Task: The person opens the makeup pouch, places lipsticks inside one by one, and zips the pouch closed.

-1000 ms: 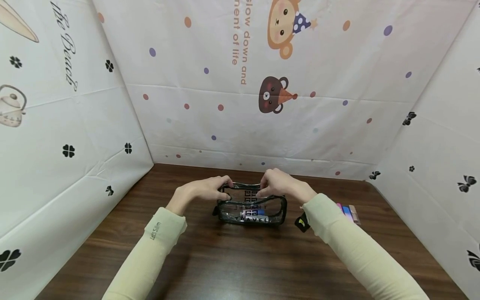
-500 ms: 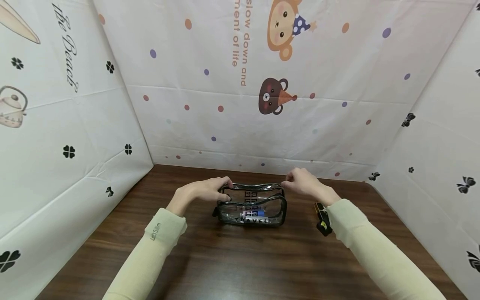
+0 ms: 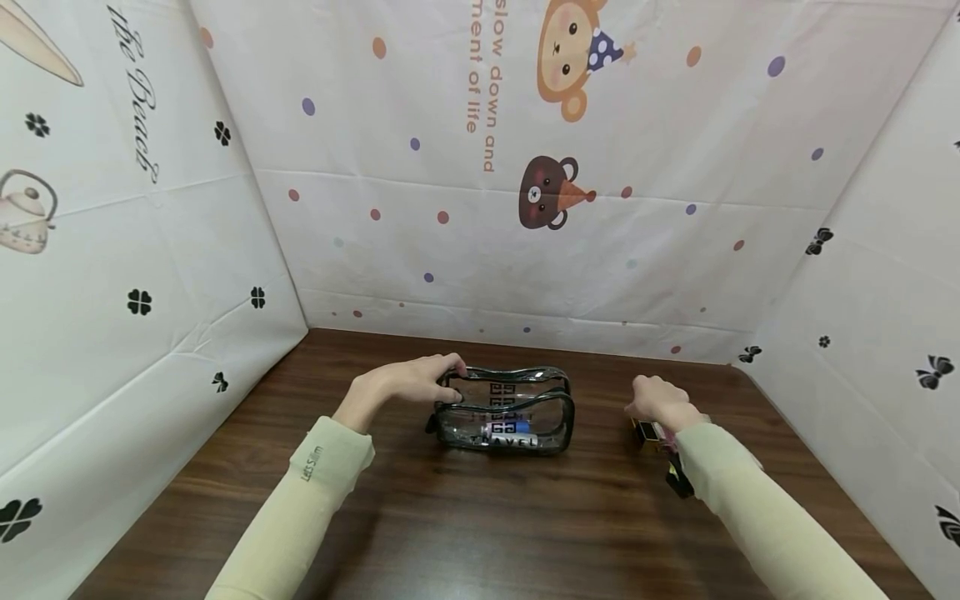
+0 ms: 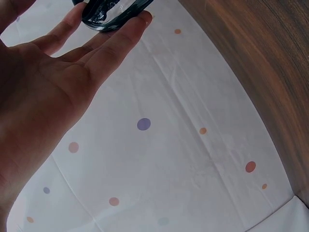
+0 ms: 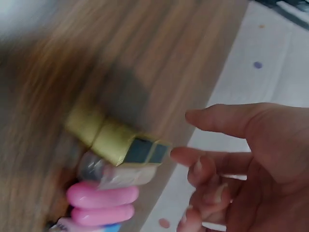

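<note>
A clear toiletry bag (image 3: 553, 435) with black piping and "TRAVEL" lettering stands on the wooden table with its top gaping. My left hand (image 3: 408, 379) grips its left end, thumb at the front rim and fingers at the back one; part of the rim shows against the fingers in the left wrist view. Inside the bag lies a white tube with a blue part (image 3: 512, 428). My right hand (image 5: 251, 159) holds nothing, thumb spread and fingers loosely bent. Its fingertips are close to two gold sticks with dark ends (image 5: 113, 142), beside pink rounded items (image 5: 102, 195).
A black item with a yellow-green mark (image 3: 678, 482) lies below my right wrist, partly covered by the sleeve. The brown table (image 3: 487, 533) is bordered by white printed sheets (image 3: 405, 250) at the back and both sides.
My right hand has left the bag's opening and moved right, lowering toward the small items. My left hand and the bag have stayed in place.
</note>
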{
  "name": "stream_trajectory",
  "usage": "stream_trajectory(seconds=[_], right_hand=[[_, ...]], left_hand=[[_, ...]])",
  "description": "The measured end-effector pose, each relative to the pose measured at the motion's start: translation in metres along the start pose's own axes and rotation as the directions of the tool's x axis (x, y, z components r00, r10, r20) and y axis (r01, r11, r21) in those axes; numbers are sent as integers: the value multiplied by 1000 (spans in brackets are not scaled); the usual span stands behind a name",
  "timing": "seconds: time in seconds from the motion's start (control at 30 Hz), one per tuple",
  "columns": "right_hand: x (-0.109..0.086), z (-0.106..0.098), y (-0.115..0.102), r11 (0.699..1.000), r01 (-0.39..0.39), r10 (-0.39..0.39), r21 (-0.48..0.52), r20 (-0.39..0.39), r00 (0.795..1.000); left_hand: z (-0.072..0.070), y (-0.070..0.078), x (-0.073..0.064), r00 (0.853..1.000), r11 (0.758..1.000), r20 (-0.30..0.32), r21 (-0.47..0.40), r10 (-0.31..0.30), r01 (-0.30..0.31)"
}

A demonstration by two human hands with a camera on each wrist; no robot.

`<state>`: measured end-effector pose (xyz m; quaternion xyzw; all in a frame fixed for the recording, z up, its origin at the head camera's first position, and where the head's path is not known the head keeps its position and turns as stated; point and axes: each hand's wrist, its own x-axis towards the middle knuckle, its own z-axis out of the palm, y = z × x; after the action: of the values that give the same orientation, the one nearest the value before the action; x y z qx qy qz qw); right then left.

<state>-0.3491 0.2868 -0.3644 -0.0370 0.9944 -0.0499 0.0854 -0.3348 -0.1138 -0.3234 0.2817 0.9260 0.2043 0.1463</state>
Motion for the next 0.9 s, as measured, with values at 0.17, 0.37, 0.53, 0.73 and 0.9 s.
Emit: stream_trajectory(seconds=[0.17, 0.37, 0.53, 0.73, 0.9], right_hand=[[0, 7, 9, 997, -67, 67, -26, -1, 998], [0, 10, 9, 998, -56, 55, -40, -12, 998], [1, 14, 6, 1000, -21, 21, -2, -13, 1000], [0, 15, 4, 999, -35, 33, 36, 47, 998], [-2, 16, 6, 999, -30, 28, 37, 62, 998]], left_hand=[[-1, 1, -1, 1000, 1000, 0, -3, 1, -1], [-1, 0, -1, 1000, 1000, -3, -3, -4, 4], [-1, 0, -1, 1000, 1000, 0, -6, -5, 5], [0, 0, -1, 1000, 1000, 2, -3, -1, 1], [0, 0, -1, 1000, 1000, 2, -10, -4, 4]])
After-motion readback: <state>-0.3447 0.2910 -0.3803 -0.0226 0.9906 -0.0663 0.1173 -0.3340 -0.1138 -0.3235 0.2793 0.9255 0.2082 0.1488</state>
